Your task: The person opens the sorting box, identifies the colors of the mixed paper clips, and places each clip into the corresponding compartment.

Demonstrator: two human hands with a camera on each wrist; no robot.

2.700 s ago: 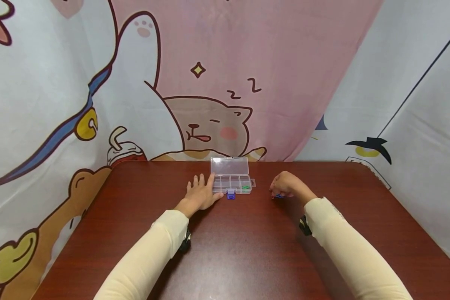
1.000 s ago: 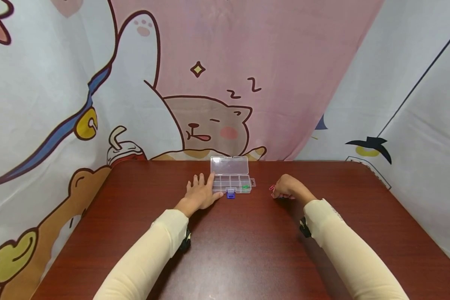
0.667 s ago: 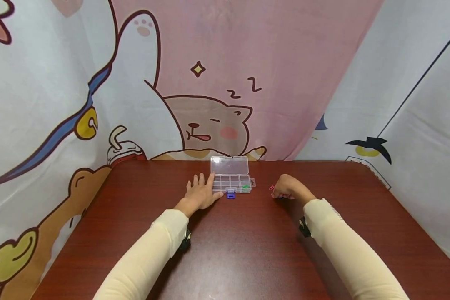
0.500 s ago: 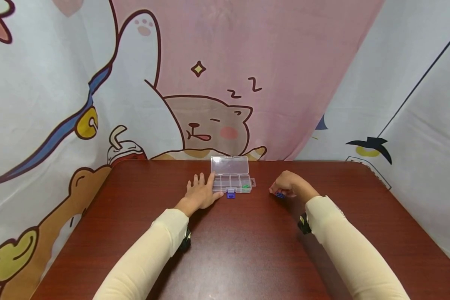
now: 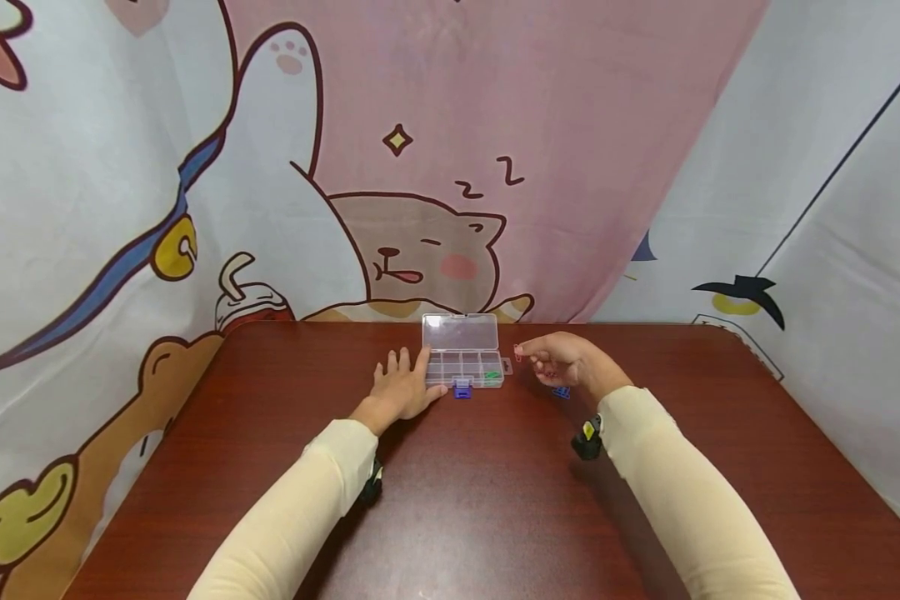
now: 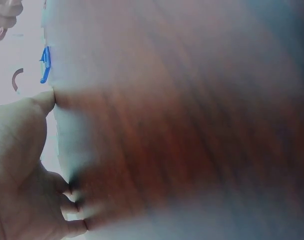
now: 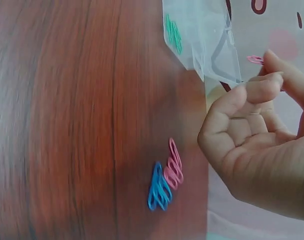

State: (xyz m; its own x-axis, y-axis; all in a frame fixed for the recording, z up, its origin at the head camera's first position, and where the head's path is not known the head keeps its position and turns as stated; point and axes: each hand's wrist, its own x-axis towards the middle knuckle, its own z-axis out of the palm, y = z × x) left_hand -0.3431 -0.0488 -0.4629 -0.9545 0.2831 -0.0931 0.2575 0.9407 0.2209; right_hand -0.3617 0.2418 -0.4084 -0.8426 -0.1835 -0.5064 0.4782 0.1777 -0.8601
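Note:
My right hand (image 5: pixel 562 360) pinches a pink paper clip (image 7: pixel 255 60) between thumb and forefinger, raised just right of the clear compartment box (image 5: pixel 442 368). Its other fingers are curled in. Below that hand, blue paper clips (image 7: pixel 159 187) and pink paper clips (image 7: pixel 173 167) lie in a small pile on the table. Green paper clips (image 5: pixel 492 376) sit in the box's front right compartment. With fingers spread, my left hand (image 5: pixel 400 389) rests at the left side of the box, thumb at its front edge. The lid (image 5: pixel 460 332) stands raised at the back.
A blue latch (image 5: pixel 462 389) hangs at the box's front, and a clear hanging tab (image 5: pixel 507 366) sticks out on its right. The brown table (image 5: pixel 465 492) reaches back to a printed curtain (image 5: pixel 570 167).
My right hand has risen from the paper clip pile and moved left toward the box with a pink paper clip, uncovering the blue clips. My left hand has stayed in place.

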